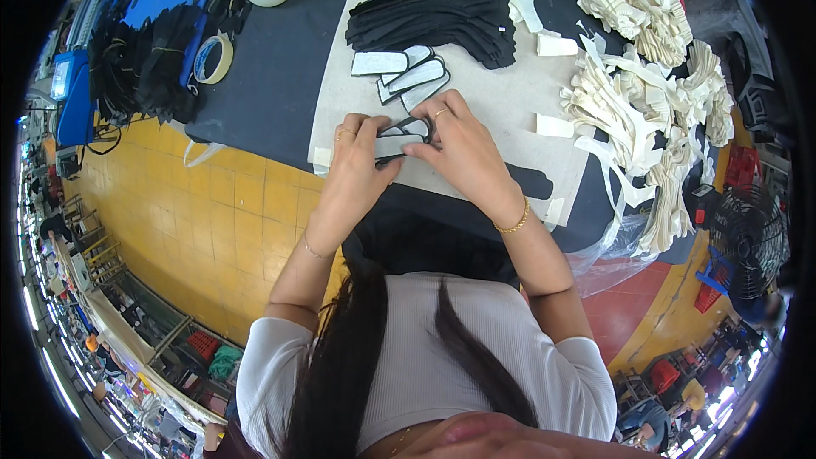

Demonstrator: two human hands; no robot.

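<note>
While the left hand [357, 155] and right hand [463, 153] pinch black-edged grey pieces [393, 146] over the pale sheet [510, 102], uneven finger pressure could skew the overlapping layers; a stray right knuckle could scatter the similar pieces [418, 76] lying just beyond.
</note>
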